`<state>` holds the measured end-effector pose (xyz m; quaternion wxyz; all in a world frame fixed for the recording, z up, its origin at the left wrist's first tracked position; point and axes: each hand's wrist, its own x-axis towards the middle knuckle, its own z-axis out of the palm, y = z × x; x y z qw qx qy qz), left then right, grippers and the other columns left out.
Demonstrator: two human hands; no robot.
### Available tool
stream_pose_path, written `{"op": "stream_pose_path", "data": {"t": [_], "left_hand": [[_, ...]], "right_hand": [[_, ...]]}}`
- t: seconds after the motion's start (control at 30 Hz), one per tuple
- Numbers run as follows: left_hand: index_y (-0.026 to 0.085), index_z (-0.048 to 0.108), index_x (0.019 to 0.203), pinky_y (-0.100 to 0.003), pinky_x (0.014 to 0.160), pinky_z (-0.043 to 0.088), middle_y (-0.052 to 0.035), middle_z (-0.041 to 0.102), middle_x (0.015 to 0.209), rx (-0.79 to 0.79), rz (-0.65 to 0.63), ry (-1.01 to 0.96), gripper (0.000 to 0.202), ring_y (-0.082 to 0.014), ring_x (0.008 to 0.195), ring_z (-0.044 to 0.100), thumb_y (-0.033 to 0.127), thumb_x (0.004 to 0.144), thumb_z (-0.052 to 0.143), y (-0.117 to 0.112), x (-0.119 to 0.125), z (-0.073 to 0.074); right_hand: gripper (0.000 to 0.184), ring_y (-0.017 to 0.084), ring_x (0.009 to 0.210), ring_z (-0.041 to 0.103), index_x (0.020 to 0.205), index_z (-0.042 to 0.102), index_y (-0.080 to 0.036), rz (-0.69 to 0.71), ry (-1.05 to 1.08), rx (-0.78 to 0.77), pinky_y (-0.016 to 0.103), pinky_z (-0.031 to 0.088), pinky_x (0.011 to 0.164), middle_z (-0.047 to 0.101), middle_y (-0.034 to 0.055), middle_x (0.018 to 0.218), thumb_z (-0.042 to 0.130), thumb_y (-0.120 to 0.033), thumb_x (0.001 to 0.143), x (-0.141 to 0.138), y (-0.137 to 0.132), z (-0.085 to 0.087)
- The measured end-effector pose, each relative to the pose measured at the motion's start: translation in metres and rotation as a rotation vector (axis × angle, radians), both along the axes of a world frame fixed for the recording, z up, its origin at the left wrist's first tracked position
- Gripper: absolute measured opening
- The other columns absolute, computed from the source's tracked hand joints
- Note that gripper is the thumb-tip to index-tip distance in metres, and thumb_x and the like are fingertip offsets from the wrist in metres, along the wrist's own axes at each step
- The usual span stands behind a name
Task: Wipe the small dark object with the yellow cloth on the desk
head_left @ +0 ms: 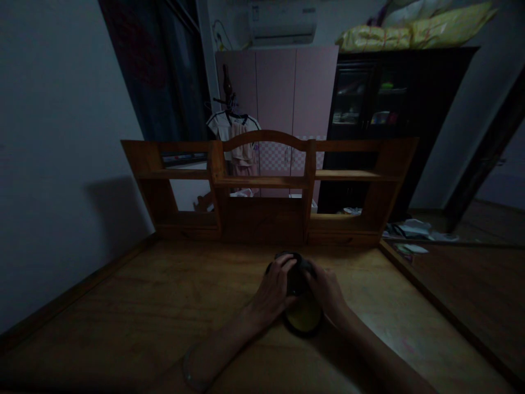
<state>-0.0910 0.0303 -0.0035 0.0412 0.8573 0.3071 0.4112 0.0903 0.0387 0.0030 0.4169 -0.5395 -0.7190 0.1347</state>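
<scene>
On the wooden desktop lies a dark slipper-shaped item (303, 318) with a yellowish, rounded near end and a black rim. My left hand (275, 285) grips its dark upper part from the left, fingers curled over the top and the thumb lower down. From the right, my right hand (326, 285) is closed on the same dark part, its fingertips partly hidden. The two hands sit close together but apart, with black material showing between them. Dim light blurs the item's exact kind.
The wooden desktop (184, 295) has a raised edge on both sides. A wooden shelf unit (262, 181) stands along its far side. A white wall (61, 164) borders the left. Beyond are a pink wardrobe (274, 93), a dark cabinet (394, 126) and hanging clothes (223, 125).
</scene>
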Motion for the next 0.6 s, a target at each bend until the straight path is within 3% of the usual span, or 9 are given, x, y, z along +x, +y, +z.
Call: {"op": "stream_pose_path", "data": {"t": [0.13,0.27,0.47,0.6], "left_hand": [[0.018,0.019,0.142,-0.05,0.11,0.03,-0.0165,0.026,0.143,0.002,-0.024,-0.059,0.074,-0.0293,0.134,0.028,0.042,0.084,0.059,0.0,-0.003,0.001],[0.017,0.019,0.142,-0.049,0.111,0.028,-0.0163,0.024,0.144,-0.004,-0.005,-0.063,0.071,-0.0291,0.135,0.025,0.04,0.086,0.056,0.0,-0.004,0.0],[0.016,0.021,0.141,-0.048,0.11,0.03,-0.016,0.028,0.142,0.008,0.021,-0.062,0.072,-0.0285,0.134,0.028,0.04,0.084,0.058,0.003,-0.003,-0.001],[0.018,0.025,0.139,-0.047,0.108,0.034,-0.015,0.033,0.139,0.023,0.053,-0.055,0.074,-0.0281,0.13,0.034,0.042,0.08,0.064,0.005,-0.002,-0.002]], "right_hand": [[0.026,0.022,0.07,0.066,0.102,0.064,-0.018,0.098,0.039,-0.006,0.027,0.046,0.06,0.071,0.0071,0.083,0.047,-0.031,0.088,-0.001,0.002,0.003],[0.029,0.023,0.083,0.065,0.111,0.06,-0.017,0.206,0.075,-0.007,0.031,0.05,0.072,0.07,0.0081,0.095,0.046,-0.029,0.088,0.0,0.001,0.006],[0.046,0.022,0.094,0.061,0.129,0.045,-0.017,0.279,0.065,-0.074,0.033,0.05,0.08,0.063,0.0089,0.111,0.05,-0.027,0.084,0.0,-0.004,0.008],[0.055,0.023,0.107,0.056,0.137,0.035,-0.018,0.321,0.025,-0.045,0.036,0.047,0.089,0.057,0.0103,0.123,0.048,-0.027,0.085,0.005,-0.001,-0.002]]}}
